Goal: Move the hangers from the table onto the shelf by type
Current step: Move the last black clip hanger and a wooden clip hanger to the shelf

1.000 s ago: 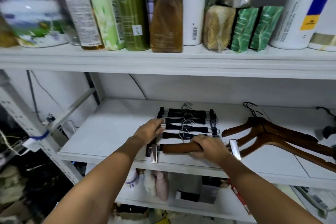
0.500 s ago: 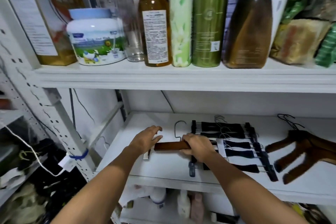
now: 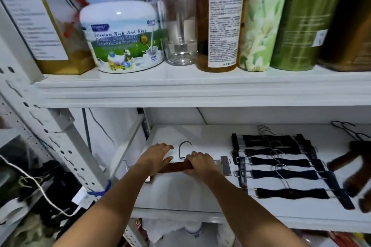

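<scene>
A brown wooden clip hanger (image 3: 176,166) with metal clips and a wire hook lies on the white middle shelf (image 3: 180,196), at its left part. My right hand (image 3: 200,163) grips the bar from above. My left hand (image 3: 156,156) rests on the bar's left end with fingers fairly straight. To the right lies a row of several black velvet clip hangers (image 3: 281,168). Brown wooden coat hangers (image 3: 353,166) lie at the far right, blurred.
The upper shelf (image 3: 200,90) holds a milk powder tub (image 3: 122,32), a clear bottle, an amber bottle (image 3: 220,20) and green tubes. A perforated white upright (image 3: 60,146) stands at the left with cables beside it. Items sit on the shelf below.
Both hands have carried the wooden clip hanger leftward, away from the black hangers, to the left part of the shelf. The camera has also turned left.
</scene>
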`<state>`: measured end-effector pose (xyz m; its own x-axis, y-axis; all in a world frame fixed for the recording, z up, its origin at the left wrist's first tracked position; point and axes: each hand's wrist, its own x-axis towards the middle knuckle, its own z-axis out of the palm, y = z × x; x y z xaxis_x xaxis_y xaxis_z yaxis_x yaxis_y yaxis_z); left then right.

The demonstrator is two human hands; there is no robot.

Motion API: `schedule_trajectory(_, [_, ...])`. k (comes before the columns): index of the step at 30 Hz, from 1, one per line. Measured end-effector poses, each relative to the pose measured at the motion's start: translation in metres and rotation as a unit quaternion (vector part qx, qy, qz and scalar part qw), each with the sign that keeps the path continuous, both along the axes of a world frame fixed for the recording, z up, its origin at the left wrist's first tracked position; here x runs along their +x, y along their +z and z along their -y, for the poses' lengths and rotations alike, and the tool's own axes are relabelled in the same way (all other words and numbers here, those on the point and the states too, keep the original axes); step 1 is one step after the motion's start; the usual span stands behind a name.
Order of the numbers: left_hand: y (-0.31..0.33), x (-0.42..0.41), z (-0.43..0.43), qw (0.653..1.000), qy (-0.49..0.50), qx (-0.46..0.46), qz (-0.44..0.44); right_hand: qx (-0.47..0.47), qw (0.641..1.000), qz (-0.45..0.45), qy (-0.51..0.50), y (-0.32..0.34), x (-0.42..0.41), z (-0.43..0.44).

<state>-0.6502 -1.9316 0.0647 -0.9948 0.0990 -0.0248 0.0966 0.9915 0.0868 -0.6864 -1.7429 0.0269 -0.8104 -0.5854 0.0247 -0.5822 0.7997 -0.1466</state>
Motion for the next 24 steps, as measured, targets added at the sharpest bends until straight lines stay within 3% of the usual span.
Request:
schedule_trajectory(15, [-0.002, -0.02, 0.006, 0.999, -0.017, -0.022, -0.021, 0.015, 0.995, 0.041, -0.086, -0.025, -0.025, 0.008])
schedule_trajectory(24, [0.019, -0.027, -0.032, 0.999, -0.033, -0.025, -0.01, -0.018, 0.994, -0.034, -0.102, 0.017, -0.021, -0.033])
